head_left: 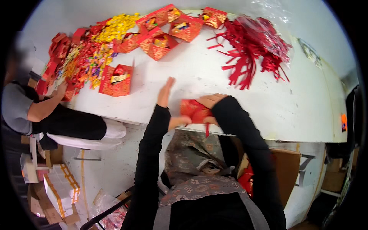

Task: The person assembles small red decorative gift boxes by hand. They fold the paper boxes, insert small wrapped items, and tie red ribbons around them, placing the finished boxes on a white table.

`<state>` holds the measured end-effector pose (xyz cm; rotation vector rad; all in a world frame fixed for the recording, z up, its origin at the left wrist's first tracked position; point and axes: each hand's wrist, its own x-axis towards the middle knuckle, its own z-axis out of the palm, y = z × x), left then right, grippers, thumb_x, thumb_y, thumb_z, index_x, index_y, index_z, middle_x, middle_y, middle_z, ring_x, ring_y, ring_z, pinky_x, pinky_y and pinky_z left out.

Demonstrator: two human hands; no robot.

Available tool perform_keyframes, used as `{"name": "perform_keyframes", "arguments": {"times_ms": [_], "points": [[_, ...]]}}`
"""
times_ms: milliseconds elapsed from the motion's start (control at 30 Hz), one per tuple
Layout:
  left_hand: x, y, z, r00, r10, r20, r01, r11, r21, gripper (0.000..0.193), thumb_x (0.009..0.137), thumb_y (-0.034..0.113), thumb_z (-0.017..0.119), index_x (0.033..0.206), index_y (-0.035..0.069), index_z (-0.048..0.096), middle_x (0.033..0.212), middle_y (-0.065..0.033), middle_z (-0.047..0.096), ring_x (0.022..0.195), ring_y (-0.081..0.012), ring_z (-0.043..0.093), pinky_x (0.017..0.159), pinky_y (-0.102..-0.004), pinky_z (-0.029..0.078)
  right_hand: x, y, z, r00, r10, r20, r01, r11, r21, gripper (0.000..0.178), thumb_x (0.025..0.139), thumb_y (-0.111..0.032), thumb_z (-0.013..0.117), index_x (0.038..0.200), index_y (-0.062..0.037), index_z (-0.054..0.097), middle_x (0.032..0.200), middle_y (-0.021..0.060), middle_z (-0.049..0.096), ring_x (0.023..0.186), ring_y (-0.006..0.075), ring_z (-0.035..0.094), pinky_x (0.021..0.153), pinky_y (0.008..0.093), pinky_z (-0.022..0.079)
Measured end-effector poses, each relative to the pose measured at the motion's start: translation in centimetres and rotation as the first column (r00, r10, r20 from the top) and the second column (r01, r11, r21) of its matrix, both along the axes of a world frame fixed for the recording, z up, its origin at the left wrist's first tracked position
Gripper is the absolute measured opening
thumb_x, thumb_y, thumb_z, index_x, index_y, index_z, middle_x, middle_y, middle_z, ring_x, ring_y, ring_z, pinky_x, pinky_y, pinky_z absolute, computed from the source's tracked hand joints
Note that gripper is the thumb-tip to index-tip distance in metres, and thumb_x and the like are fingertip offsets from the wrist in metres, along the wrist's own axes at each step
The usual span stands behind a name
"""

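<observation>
A small red gift box with gold patterning sits at the table's near edge in front of me. My right hand grips its right side, fingers along the back and thumb at the front. A narrow red ribbon end hangs down by that thumb. On the box's left, my left hand is open, its fingers stretched away from me and apart from the box. The left thumb reaches to the box's lower left corner. Farther left stands an open red box with wrapped sweets inside.
Several filled red boxes stand at the back. Yellow-wrapped sweets and mixed sweets are heaped at the left, beside a co-worker's hand. Red ribbons lie back right, partly under clear plastic. A cardboard box stands below the table.
</observation>
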<state>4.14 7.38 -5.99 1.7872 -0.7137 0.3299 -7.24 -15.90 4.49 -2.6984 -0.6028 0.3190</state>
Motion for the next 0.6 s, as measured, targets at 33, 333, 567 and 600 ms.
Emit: {"name": "perform_keyframes", "arguments": {"times_ms": [33, 333, 567, 600], "points": [[1.3, 1.6, 0.6, 0.985, 0.131, 0.116, -0.128, 0.991, -0.037, 0.055, 0.079, 0.023, 0.065, 0.123, 0.002, 0.04, 0.113, -0.0203, 0.049, 0.108, -0.0267, 0.048, 0.091, -0.0349, 0.039, -1.0, -1.7, -1.0, 0.994, 0.097, -0.055, -0.096, 0.995, 0.029, 0.069, 0.071, -0.036, 0.071, 0.128, -0.0077, 0.044, 0.124, 0.0137, 0.051, 0.11, 0.0236, 0.053, 0.096, 0.0382, 0.037], [12.1, 20.3, 3.0, 0.737, 0.652, 0.181, -0.647, 0.601, 0.47, 0.03, 0.081, 0.016, 0.061, 0.101, -0.007, 0.059, 0.081, -0.0179, 0.064, 0.076, -0.0243, 0.063, 0.071, -0.0301, 0.048, -9.2, -17.8, -16.5, 0.305, 0.855, 0.419, -0.843, 0.447, -0.298, 0.064, 0.075, -0.031, 0.069, 0.128, -0.0091, 0.043, 0.121, 0.0135, 0.053, 0.105, 0.0219, 0.056, 0.089, 0.0348, 0.043], [0.6, 6.2, 4.7, 0.932, 0.334, -0.14, -0.284, 0.914, 0.292, 0.026, 0.087, 0.011, 0.052, 0.109, -0.002, 0.057, 0.094, -0.0136, 0.065, 0.085, -0.0159, 0.062, 0.073, -0.0279, 0.048, 1.2, -1.6, -5.7, 0.984, -0.036, 0.174, -0.062, 0.847, 0.527, 0.016, 0.073, -0.015, 0.069, 0.08, -0.0073, 0.057, 0.08, 0.0087, 0.056, 0.079, 0.0267, 0.057, 0.069, 0.0357, 0.046], [-1.0, 3.7, 4.6, 0.961, 0.27, -0.063, -0.241, 0.925, 0.294, 0.027, 0.088, 0.012, 0.051, 0.112, 0.0, 0.057, 0.095, -0.0134, 0.064, 0.089, -0.0176, 0.061, 0.074, -0.0297, 0.048, 2.3, -1.2, -6.4, 0.954, -0.01, 0.3, -0.182, 0.776, 0.604, 0.019, 0.071, -0.011, 0.072, 0.082, -0.0066, 0.057, 0.085, 0.0085, 0.057, 0.077, 0.0238, 0.058, 0.066, 0.0315, 0.047]]}}
